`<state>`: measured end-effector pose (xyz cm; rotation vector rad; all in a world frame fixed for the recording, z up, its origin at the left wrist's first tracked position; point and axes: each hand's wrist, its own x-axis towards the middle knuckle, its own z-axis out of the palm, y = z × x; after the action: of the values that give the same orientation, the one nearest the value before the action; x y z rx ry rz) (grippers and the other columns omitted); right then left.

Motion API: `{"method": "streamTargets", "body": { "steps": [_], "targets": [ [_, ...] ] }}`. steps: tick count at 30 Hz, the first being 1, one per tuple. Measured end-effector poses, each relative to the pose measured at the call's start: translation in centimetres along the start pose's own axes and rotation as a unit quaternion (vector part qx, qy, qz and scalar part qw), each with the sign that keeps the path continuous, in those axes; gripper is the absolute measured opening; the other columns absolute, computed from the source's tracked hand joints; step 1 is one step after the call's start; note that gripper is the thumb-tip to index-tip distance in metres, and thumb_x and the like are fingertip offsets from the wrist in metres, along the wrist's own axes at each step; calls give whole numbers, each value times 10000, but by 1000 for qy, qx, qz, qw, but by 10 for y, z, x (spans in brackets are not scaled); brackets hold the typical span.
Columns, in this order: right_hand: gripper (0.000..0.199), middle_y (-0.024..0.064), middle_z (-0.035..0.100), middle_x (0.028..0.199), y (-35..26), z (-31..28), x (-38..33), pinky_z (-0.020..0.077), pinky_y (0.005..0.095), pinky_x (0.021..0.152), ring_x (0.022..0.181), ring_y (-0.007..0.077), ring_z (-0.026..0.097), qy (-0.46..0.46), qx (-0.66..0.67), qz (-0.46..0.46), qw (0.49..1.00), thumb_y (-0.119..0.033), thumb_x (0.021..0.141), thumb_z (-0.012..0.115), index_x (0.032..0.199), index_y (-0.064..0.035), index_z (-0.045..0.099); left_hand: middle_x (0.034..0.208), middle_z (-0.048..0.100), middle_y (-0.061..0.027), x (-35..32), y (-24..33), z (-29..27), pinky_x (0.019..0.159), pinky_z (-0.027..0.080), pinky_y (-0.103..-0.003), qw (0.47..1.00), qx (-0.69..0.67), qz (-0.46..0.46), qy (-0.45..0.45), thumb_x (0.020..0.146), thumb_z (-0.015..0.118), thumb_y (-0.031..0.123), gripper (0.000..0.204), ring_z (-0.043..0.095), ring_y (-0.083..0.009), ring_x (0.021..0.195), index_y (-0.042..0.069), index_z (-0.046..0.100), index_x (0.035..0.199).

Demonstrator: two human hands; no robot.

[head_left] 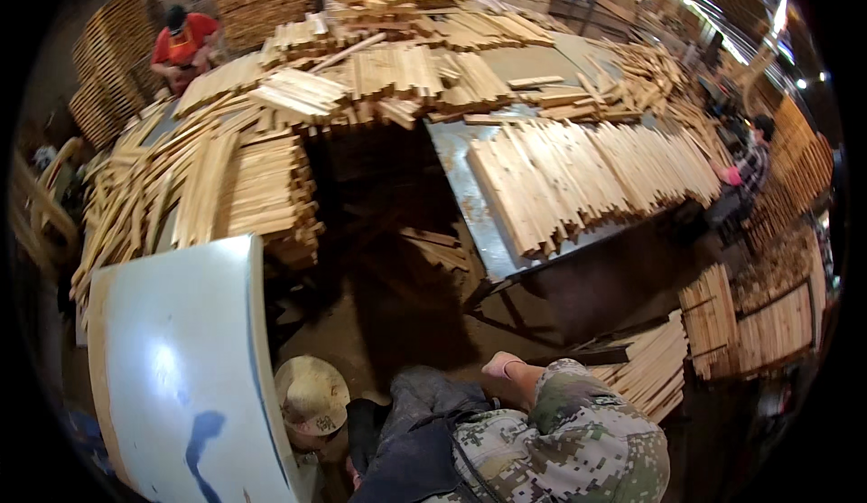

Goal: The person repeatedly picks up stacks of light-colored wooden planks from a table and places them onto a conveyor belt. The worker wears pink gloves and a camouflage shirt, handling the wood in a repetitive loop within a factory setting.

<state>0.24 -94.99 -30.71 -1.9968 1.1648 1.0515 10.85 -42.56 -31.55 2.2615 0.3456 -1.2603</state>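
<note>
My right hand (502, 365) shows at the bottom centre at the end of a camouflage sleeve (569, 435). It lies against a dark grey cloth (420, 422), and its fingers are turned away and hidden. A pale band circles the wrist. My left hand is out of view. A round beige cap (312, 395) sits just left of the dark cloth. Ahead of the hand is a shadowed gap in the floor between the wood stacks. The nearest slats are a low stack (655, 367) to the hand's right.
A white curved panel (181, 367) with blue smears stands at the lower left. A metal table (470, 205) carries rows of pale wooden slats (587, 178). More slat piles (226, 187) fill the left and back. A person in red (185, 42) works far left, another person (745, 164) at right.
</note>
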Motion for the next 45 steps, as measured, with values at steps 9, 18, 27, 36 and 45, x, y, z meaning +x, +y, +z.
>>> {"method": "streamTargets", "body": {
  "steps": [9,18,27,36,45],
  "targets": [
    [487,131,774,1031,-2,-11,-5,553,417,810,877,307,707,-41,162,-62,984,-498,1018,607,1134,-65,796,1198,750,-265,168,108,-62,946,564,-482,888,405,219,-1,1041,569,353,361,721,-403,1108,70,729,1198],
    [349,161,781,1233,-13,-24,85,579,434,955,1181,337,738,-92,-204,-164,961,-306,1046,553,1134,-71,796,1356,736,-224,234,333,-93,1107,487,-435,959,-281,15,40,956,701,404,626,664,-298,1303,-91,702,1341],
    [294,67,705,849,-175,-218,184,542,365,653,720,201,668,-43,437,61,896,-230,1007,717,1250,-75,776,1454,690,-225,255,547,-176,1195,439,-390,967,-86,239,-35,1013,701,406,599,627,-354,1386,-32,677,1421],
    [105,-44,550,826,-436,-398,178,432,241,613,693,79,503,-71,441,-124,886,-198,1063,644,998,-125,682,1474,685,-129,241,680,-244,1212,419,-343,902,-297,277,-144,1057,714,282,521,601,-236,1401,0,637,1488],
    [584,41,693,1006,-686,-608,249,543,288,806,875,123,628,-114,319,-387,858,-234,1044,679,1545,41,558,1508,646,-136,270,867,-381,1160,487,-362,868,-426,254,12,1064,713,236,564,615,-232,1382,22,560,1563]
  ]
}}
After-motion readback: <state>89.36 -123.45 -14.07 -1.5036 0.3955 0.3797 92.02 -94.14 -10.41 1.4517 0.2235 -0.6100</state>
